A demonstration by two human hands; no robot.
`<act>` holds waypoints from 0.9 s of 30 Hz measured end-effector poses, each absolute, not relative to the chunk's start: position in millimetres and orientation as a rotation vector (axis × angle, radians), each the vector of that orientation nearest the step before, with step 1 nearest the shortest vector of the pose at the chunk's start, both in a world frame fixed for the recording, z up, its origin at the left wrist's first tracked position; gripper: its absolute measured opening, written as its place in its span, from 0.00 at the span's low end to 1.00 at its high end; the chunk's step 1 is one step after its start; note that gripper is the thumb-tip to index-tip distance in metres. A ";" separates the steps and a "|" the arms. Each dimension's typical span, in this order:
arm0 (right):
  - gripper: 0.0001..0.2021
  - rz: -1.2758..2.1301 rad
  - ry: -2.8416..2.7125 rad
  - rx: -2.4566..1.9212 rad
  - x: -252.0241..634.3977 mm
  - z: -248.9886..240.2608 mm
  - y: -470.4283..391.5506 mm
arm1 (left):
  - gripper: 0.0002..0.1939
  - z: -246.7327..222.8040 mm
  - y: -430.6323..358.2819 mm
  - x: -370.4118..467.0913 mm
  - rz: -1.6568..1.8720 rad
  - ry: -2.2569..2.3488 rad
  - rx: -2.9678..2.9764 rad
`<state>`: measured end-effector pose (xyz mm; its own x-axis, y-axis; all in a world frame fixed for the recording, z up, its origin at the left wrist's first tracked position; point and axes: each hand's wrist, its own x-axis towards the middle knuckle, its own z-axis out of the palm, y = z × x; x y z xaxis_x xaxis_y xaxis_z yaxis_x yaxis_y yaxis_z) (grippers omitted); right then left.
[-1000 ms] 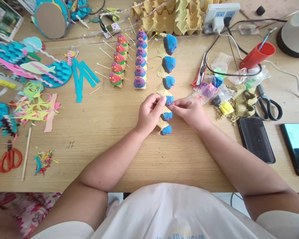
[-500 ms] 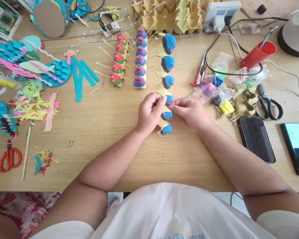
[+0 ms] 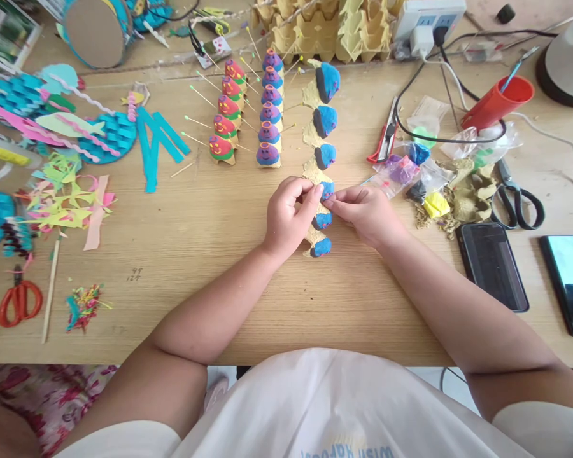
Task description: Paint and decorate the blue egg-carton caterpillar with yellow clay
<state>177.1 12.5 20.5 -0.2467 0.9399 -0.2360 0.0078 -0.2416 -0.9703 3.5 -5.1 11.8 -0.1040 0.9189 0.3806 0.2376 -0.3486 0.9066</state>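
An egg carton strip (image 3: pixel 325 156) lies lengthwise before me, its bumps covered in blue and dark clay with small purple bits on them. My left hand (image 3: pixel 292 213) grips the strip from the left, thumb on the fourth bump from the far end. From the other side, my right hand (image 3: pixel 365 213) holds its thumb and forefinger pinched against that same bump; anything between those fingertips is hidden. To the left stand a purple-and-blue egg carton caterpillar (image 3: pixel 270 114) and a red-and-green egg carton caterpillar (image 3: pixel 226 114), both with smiling faces and thin sticks poking out.
Right of my hands lie a red utility knife (image 3: pixel 388 137), bagged clay (image 3: pixel 403 170), black-handled scissors (image 3: pixel 518 200) and a phone (image 3: pixel 493 267). A red cup (image 3: pixel 496 105) stands behind, near a power strip (image 3: pixel 430 22). Paper crafts (image 3: pixel 107 137) and orange scissors (image 3: pixel 20 302) lie left.
The view has shifted very slightly. Both hands keep their places at the same blue bump, with hardly any visible finger movement.
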 end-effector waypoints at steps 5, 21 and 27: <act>0.26 1.605 -1.256 -1.220 174.1 26.1 11.1 | 0.21 11.1 -5.7 4.8 1.493 1.295 1.565; 0.27 1.653 -1.155 -1.208 172.5 26.5 12.0 | 0.22 8.0 -5.0 8.7 1.478 1.240 1.276; 0.27 1.638 -1.219 -1.207 174.8 24.9 11.8 | 0.23 4.1 -3.7 7.9 1.496 1.240 1.327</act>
<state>174.8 11.8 24.9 -0.2735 0.9298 -0.2461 -0.0310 -0.2643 -0.9639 7.9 -3.7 4.1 -0.1623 0.9577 0.2375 0.0559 -0.2314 0.9713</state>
